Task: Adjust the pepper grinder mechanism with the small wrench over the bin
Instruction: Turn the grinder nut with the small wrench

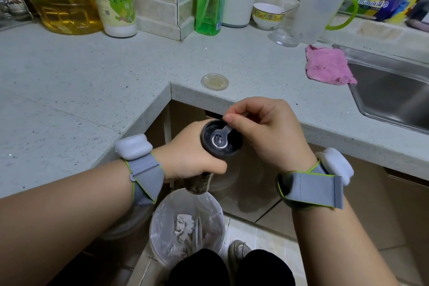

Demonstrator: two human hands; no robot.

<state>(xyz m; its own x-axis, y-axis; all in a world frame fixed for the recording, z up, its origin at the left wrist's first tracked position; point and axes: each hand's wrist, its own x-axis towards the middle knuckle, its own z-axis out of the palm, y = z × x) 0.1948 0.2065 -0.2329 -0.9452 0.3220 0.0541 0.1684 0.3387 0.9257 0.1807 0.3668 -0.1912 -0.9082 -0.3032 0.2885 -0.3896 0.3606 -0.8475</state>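
Kitchen counter (92, 81), grinder (221, 138) between hands, over bin (162, 211)

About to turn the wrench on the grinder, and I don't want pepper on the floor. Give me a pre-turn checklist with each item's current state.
1. Left hand wrapped firmly round the pepper grinder: ok.
2. Small wrench ring seated on the centre nut: ok, appears seated.
3. Right hand fingers pinching the wrench handle: ok.
4. Bin below the grinder: ok, though the grinder's open end looks nearer its far rim.
5. Which way the nut tightens: cannot tell.
6. Round lid safely on the counter: ok.
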